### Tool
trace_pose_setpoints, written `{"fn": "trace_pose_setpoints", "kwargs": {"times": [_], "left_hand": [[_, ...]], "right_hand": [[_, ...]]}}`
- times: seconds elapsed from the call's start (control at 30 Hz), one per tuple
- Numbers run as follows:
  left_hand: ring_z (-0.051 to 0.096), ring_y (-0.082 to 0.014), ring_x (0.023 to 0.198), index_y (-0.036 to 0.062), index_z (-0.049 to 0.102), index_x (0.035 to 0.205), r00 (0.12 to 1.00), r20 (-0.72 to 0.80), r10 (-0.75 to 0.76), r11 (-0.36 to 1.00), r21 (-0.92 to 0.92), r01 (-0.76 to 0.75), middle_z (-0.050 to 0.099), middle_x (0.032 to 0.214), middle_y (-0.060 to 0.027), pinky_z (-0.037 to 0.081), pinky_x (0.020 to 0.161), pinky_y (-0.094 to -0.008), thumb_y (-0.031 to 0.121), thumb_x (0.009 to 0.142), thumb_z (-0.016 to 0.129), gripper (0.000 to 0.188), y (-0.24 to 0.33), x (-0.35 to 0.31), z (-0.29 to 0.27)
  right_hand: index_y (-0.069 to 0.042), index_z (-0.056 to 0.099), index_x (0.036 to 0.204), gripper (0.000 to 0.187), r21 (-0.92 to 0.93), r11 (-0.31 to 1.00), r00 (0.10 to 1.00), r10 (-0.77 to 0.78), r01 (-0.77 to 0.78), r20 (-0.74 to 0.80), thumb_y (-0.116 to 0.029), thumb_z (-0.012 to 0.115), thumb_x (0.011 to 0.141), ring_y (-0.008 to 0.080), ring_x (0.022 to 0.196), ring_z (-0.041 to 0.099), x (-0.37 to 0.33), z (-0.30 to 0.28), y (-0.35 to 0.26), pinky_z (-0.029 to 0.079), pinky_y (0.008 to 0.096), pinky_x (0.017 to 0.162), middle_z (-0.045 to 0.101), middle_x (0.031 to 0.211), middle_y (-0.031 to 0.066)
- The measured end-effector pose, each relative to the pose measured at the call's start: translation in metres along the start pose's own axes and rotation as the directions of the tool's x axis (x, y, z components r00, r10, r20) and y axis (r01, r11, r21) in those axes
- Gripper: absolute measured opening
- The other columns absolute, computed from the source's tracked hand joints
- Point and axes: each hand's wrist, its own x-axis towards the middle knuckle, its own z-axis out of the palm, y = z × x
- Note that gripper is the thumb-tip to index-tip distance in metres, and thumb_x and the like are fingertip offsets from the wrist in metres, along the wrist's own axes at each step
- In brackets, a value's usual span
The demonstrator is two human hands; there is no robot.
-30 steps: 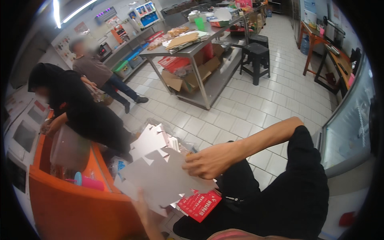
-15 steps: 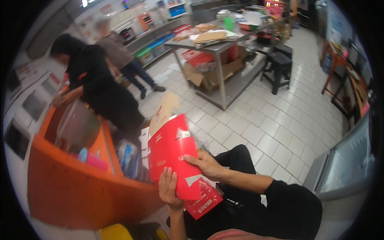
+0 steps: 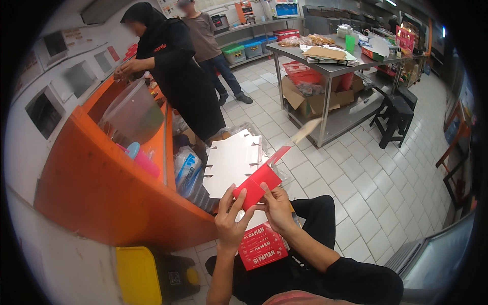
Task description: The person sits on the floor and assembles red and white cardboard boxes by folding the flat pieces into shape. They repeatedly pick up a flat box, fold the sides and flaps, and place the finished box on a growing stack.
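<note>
Between my two hands is a red cardboard box blank (image 3: 260, 184), partly folded, with a pale flap sticking out at its far end. My left hand (image 3: 231, 218) pinches its near left corner with the fingertips. The thumb of my right hand (image 3: 277, 207) presses on the red panel, its other fingers curled beneath. Under the hands, on my lap, lie several folded red boxes (image 3: 262, 246) with white print, overlapping in a stack. Just beyond the blank rests a pile of flat box blanks (image 3: 231, 165), white side up.
An orange counter (image 3: 127, 198) curves along the left, holding a clear tub (image 3: 136, 109) and a pink bottle (image 3: 146, 163). A co-worker in black (image 3: 178, 71) stands there, another person behind. A yellow-lidded bin (image 3: 137, 274) is at lower left. A steel table (image 3: 325, 68) and black stools (image 3: 396, 114) stand ahead.
The red blank, held up broad and fairly flat before, is now turned and bent into narrower panels. Both hands have shifted their grip on it. My view has swung left, showing more white blanks.
</note>
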Motion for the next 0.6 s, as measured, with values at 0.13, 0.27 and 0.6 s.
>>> {"fn": "trace_pose_setpoints", "kwargs": {"times": [0.13,0.27,0.6], "left_hand": [[0.068,-0.0350,0.108,0.0071,0.069,0.124,0.979,0.147,0.143,0.983,-0.134,-0.123,0.054,0.139,-0.0240,0.059,0.085,-0.0389,0.008,0.081,0.080,0.044,0.005,0.010,-0.013],[0.070,-0.0338,0.104,0.0066,0.072,0.119,0.960,0.217,0.178,0.962,-0.243,-0.124,0.056,0.136,-0.0240,0.059,0.085,-0.0388,0.008,0.079,0.081,0.041,0.001,0.012,-0.020],[0.065,-0.0311,0.116,0.0058,0.070,0.121,0.990,0.139,-0.027,0.987,-0.156,0.048,0.062,0.131,-0.0192,0.058,0.092,-0.0373,0.011,0.072,0.086,0.052,0.013,0.010,-0.013]], "right_hand": [[0.000,0.066,0.110,0.022,0.012,0.997,0.997,-0.075,0.076,-0.018,-0.020,0.058,0.103,0.0138,0.081,0.071,0.004,-0.011,-0.009,0.059,0.0257,0.069,0.072,0.099,0.0092],[0.002,0.067,0.103,0.017,0.041,0.998,0.996,-0.047,0.050,-0.073,-0.013,0.058,0.101,0.0126,0.074,0.071,0.003,-0.005,-0.026,0.059,0.0236,0.065,0.072,0.093,0.0100],[0.002,0.064,0.109,0.015,-0.030,0.996,0.995,-0.086,0.084,-0.044,-0.007,0.059,0.098,0.0158,0.084,0.071,-0.005,-0.006,-0.003,0.061,0.0288,0.071,0.070,0.099,0.0089]]}}
